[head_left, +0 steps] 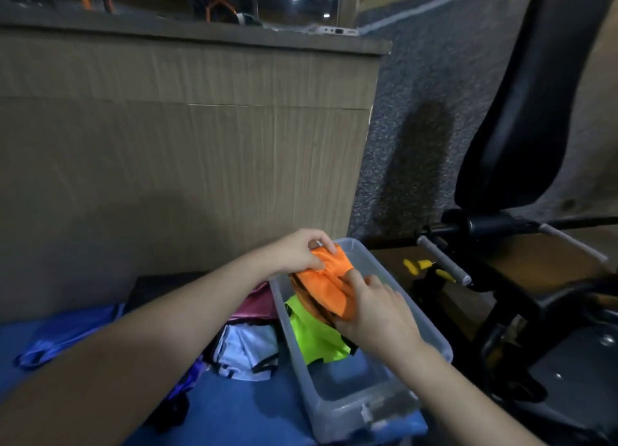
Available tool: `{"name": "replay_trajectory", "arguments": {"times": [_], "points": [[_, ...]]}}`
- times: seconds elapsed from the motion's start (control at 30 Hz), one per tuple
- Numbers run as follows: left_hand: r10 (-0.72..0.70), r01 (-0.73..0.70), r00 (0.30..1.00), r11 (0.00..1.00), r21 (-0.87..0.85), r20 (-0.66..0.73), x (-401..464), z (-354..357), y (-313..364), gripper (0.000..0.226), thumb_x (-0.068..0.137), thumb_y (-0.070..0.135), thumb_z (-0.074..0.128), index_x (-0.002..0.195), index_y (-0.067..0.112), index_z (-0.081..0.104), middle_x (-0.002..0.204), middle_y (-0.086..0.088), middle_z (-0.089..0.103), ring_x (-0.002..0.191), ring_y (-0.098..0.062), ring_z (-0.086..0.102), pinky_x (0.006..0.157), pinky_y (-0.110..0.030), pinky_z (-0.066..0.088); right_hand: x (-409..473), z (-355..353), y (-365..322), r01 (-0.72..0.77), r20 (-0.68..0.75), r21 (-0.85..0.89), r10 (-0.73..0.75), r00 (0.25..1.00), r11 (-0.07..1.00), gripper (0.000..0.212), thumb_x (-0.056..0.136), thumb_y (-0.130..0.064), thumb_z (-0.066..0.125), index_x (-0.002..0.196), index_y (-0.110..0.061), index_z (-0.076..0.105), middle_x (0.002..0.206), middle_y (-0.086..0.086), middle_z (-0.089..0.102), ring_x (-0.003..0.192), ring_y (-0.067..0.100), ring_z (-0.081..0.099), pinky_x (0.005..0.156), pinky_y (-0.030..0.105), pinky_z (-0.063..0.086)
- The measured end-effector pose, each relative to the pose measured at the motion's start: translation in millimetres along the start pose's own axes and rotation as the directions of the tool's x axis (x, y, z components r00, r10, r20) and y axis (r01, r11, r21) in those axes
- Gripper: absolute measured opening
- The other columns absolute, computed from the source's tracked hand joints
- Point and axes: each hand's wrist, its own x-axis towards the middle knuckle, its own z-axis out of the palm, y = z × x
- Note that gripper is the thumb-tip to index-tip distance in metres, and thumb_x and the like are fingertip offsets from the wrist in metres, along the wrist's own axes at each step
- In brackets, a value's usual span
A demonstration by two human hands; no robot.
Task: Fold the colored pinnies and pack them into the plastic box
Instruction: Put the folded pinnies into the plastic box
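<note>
A clear plastic box (337, 407) lies on a blue mat. Both my hands hold a folded orange pinny (329, 280) over its far end. My left hand (302, 250) pinches the pinny's far top edge. My right hand (374, 307) grips its near right side, fingers curled under the fabric. A neon green pinny (312, 333) lies inside the box below the orange one. The near part of the box shows a bare bottom.
Left of the box lie a maroon pinny (254, 307), a white pinny (245, 352) and a blue pinny (63, 333) on the blue mat (234, 412). A wooden counter (184, 128) rises behind. A black exercise bench with handles (501, 245) stands at the right.
</note>
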Motion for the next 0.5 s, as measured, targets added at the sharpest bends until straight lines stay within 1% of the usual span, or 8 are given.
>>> {"name": "replay_trajectory", "arguments": {"times": [0.07,0.1,0.17,0.2,0.23,0.27,0.37,0.5], "points": [[-0.046,0.045,0.999,0.998,0.032,0.015,15,0,-11,0.036,0.078,-0.005,0.070,0.100,0.023,0.068,0.088,-0.012,0.059,0.074,-0.021,0.051,0.067,-0.033,0.039,17,8,2,-0.027,0.072,0.051,0.024,0.997,0.998,0.061,0.079,-0.054,0.062,0.130,-0.029,0.039,0.114,0.005,0.056,0.113,0.033,0.059,0.089,0.040,0.045],[-0.059,0.058,0.998,0.997,0.059,0.019,22,1,-17,0.036,0.078,-0.004,0.071,0.103,0.022,0.068,0.092,-0.011,0.061,0.075,-0.022,0.053,0.067,-0.033,0.042,25,12,2,-0.048,0.137,0.077,0.037,0.990,0.996,0.067,0.077,-0.057,0.064,0.131,-0.028,0.038,0.117,0.006,0.055,0.115,0.033,0.058,0.092,0.040,0.045],[-0.083,0.082,0.997,0.973,0.215,-0.001,30,4,-29,0.038,0.079,0.001,0.071,0.113,0.019,0.067,0.110,-0.012,0.062,0.091,-0.025,0.061,0.077,-0.032,0.049,38,18,3,-0.086,0.296,0.106,0.051,0.954,0.991,0.083,0.073,-0.066,0.068,0.138,-0.027,0.034,0.126,0.009,0.052,0.121,0.034,0.055,0.099,0.041,0.045],[-0.089,0.092,0.996,0.947,0.307,-0.023,31,6,-34,0.039,0.081,0.005,0.071,0.118,0.019,0.066,0.116,-0.011,0.057,0.101,-0.025,0.060,0.084,-0.029,0.047,42,21,3,-0.097,0.347,0.112,0.052,0.937,0.989,0.088,0.072,-0.070,0.068,0.141,-0.027,0.031,0.131,0.010,0.050,0.124,0.035,0.053,0.102,0.041,0.044],[-0.084,0.092,0.996,0.931,0.353,-0.037,29,7,-38,0.039,0.083,0.009,0.071,0.121,0.019,0.065,0.117,-0.010,0.052,0.107,-0.023,0.058,0.087,-0.026,0.044,44,23,3,-0.096,0.363,0.117,0.048,0.931,0.988,0.091,0.073,-0.073,0.066,0.144,-0.028,0.029,0.134,0.011,0.048,0.126,0.035,0.052,0.103,0.042,0.043],[-0.072,0.082,0.997,0.932,0.353,-0.042,25,7,-41,0.038,0.085,0.012,0.072,0.121,0.020,0.066,0.114,-0.008,0.049,0.106,-0.020,0.056,0.085,-0.022,0.042,43,24,2,-0.089,0.353,0.122,0.040,0.935,0.989,0.091,0.074,-0.074,0.063,0.145,-0.029,0.028,0.135,0.011,0.049,0.127,0.035,0.051,0.103,0.042,0.043],[0.002,0.017,0.998,0.955,0.297,-0.065,4,4,-44,0.031,0.086,0.011,0.073,0.115,0.017,0.069,0.101,0.001,0.045,0.090,-0.009,0.051,0.075,-0.016,0.035,33,21,-4,-0.050,0.284,0.129,0.011,0.959,0.990,0.086,0.076,-0.075,0.059,0.144,-0.030,0.031,0.132,0.009,0.052,0.125,0.035,0.053,0.099,0.042,0.043],[0.046,-0.031,0.994,0.989,0.145,-0.101,-36,-14,-41,0.024,0.083,0.007,0.078,0.105,0.015,0.072,0.095,0.004,0.056,0.078,-0.002,0.055,0.077,-0.011,0.042,12,3,-21,-0.004,0.201,0.149,-0.027,0.979,0.989,0.073,0.080,-0.071,0.058,0.135,-0.028,0.037,0.129,0.007,0.054,0.122,0.033,0.054,0.095,0.041,0.045]]}}
